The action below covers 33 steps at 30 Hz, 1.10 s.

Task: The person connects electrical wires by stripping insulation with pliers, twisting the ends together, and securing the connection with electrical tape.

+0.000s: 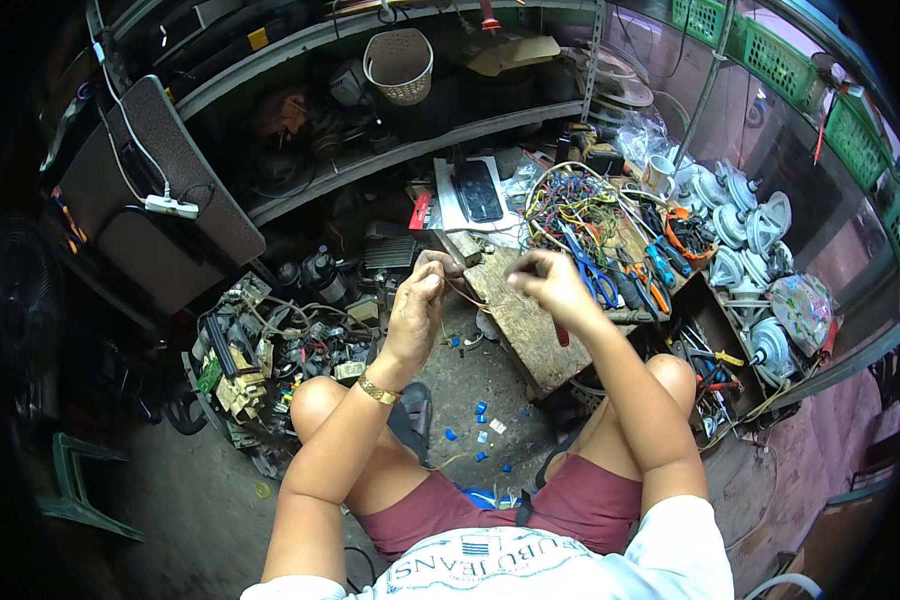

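Note:
My left hand, with a gold watch on its wrist, is closed with thumb and fingers pinched on a thin copper-coloured wire, which runs rightward over a worn wooden board. My right hand is raised over that board, its fingers curled and pinched; whatever is between them is too small to make out. Just beyond it lie blue-handled scissors, pliers and a tangle of coloured wires. A small red slotted object shows under my right wrist.
A pile of electrical scrap stands left. A phone lies on paper behind the board. Round white parts and a tool box are at right. Blue bits litter the floor. A shelf with a basket crosses the back.

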{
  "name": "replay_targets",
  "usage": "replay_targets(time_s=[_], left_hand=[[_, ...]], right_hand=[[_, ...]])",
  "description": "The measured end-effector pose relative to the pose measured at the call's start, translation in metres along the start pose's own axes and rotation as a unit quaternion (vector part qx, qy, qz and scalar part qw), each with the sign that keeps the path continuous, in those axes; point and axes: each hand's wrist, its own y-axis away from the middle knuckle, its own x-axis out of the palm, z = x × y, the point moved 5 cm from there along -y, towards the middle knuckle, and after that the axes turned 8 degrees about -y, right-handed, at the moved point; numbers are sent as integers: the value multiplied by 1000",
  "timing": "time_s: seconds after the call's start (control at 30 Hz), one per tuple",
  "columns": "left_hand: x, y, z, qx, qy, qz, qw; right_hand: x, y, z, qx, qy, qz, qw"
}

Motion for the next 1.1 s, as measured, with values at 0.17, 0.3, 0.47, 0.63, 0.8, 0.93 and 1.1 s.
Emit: replay_targets(time_s=[0.17, 0.3, 0.47, 0.63, 0.8, 0.93, 1.1], left_hand=[[6, -2, 6, 17, -150, 9, 989], [18, -2, 27, 25, -186, 50, 981], [16, 1, 42, 0, -173, 50, 984], [19, 4, 53, -14, -162, 56, 985], [6, 15, 110, -147, -95, 36, 984], [-6, 16, 121, -91, -218, 29, 971], [9, 7, 81, -41, -203, 58, 977]], right_hand=[[-9, 11, 22, 66, -132, 10, 989], [25, 10, 11, -65, -62, 96, 991], [27, 9, -8, -48, -37, 64, 996], [24, 7, -15, -32, -28, 42, 998], [24, 9, -34, 76, -253, 19, 964], [21, 7, -41, 96, -167, 36, 981], [18, 7, -38, 27, -19, 22, 999]])
